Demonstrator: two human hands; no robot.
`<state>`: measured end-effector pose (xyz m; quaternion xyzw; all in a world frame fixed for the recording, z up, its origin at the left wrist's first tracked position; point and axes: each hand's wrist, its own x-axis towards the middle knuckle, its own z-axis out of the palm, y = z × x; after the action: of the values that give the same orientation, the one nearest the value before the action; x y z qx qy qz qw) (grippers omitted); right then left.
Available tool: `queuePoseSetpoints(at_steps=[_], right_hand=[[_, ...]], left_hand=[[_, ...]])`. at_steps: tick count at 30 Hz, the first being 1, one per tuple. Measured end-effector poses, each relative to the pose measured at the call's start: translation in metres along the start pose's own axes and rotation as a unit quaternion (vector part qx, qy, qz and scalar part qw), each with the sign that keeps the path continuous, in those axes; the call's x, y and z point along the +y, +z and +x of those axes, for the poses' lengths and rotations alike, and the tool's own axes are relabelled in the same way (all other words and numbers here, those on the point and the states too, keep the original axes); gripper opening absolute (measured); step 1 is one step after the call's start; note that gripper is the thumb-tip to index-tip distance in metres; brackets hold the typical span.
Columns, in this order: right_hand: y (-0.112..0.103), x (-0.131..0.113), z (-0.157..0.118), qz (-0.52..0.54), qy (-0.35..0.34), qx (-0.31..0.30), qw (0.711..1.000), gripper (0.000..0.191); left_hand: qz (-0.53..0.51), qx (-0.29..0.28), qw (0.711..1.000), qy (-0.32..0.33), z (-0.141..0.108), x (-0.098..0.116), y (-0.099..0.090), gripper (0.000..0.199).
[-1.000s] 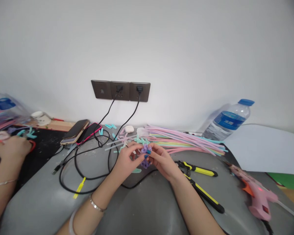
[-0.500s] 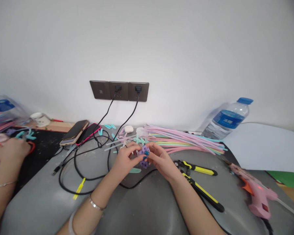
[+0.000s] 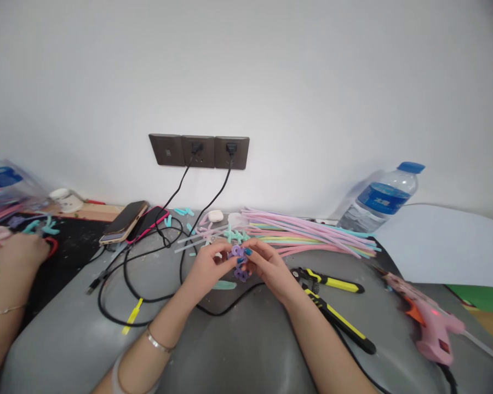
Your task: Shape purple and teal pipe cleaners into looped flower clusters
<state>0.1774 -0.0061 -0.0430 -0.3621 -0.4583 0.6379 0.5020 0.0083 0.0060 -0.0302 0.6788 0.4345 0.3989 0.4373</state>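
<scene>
At the far left, a co-worker's hand [image 3: 18, 253] lay over a dark surface, near a pair of red-handled scissors [image 3: 52, 247], with a white jar [image 3: 67, 201] behind it by the wall. Next came two phones, a dark one [image 3: 125, 219] and a pink-edged one [image 3: 148, 224], side by side at the back of the grey tabletop [image 3: 230, 350]. A looped black cable [image 3: 125, 276] spread in front of them, a yellow tag [image 3: 132, 316] fixed on it. Further right, the left hand [image 3: 205, 272] reached in, its thumb and fingers pinching one side of a purple looped piece [image 3: 241, 273]. That piece was held just above the middle of the tabletop, between the two hands. The right hand [image 3: 273, 271] grasped its other side with blue-nailed fingertips. The step in hand looked like fine handling of the loops, though whether they were being bent, joined or only turned could not be told. The next move seemed to call for a light, steady pinch from both hands, so that the soft loops would not be squashed. Mint-green pieces [image 3: 235, 234] lay just behind the fingers, and a bundle of pastel stems [image 3: 308, 231] stretched away to the right. Beyond the right hand lay yellow-and-black pliers [image 3: 343, 325], their handles spread, then a leaning water bottle [image 3: 384, 197], a pink glue gun [image 3: 433, 328] and a white sheet [image 3: 447, 246].
</scene>
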Motion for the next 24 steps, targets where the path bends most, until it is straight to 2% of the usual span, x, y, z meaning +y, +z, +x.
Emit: queuePoseSetpoints(at_steps=[3,5,11,14,18,24], right_hand=[[-0.005,-0.001,0.002,-0.035,-0.031,0.015,0.999,0.028],[-0.009,-0.003,0.001,-0.047,-0.026,0.001,0.999,0.028],[-0.022,-0.014,-0.007,-0.03,0.076,-0.116,0.99,0.028],[-0.024,-0.016,-0.01,-0.018,0.111,-0.151,0.982,0.031],[-0.019,-0.013,-0.01,0.028,0.114,-0.157,0.981,0.033],[-0.005,-0.007,-0.007,0.041,0.058,-0.092,0.993,0.031]], left_hand=[[0.01,-0.021,1.0,-0.018,0.0,0.002,-0.002,0.014],[0.016,-0.043,0.999,-0.02,0.0,0.004,-0.002,0.015],[-0.002,-0.163,0.986,-0.027,-0.004,0.013,-0.004,0.014],[-0.026,-0.198,0.98,-0.019,-0.006,0.014,-0.005,0.015],[-0.054,-0.176,0.983,-0.021,-0.006,0.013,-0.005,0.017],[-0.086,-0.12,0.988,-0.049,-0.003,0.008,-0.002,0.016]])
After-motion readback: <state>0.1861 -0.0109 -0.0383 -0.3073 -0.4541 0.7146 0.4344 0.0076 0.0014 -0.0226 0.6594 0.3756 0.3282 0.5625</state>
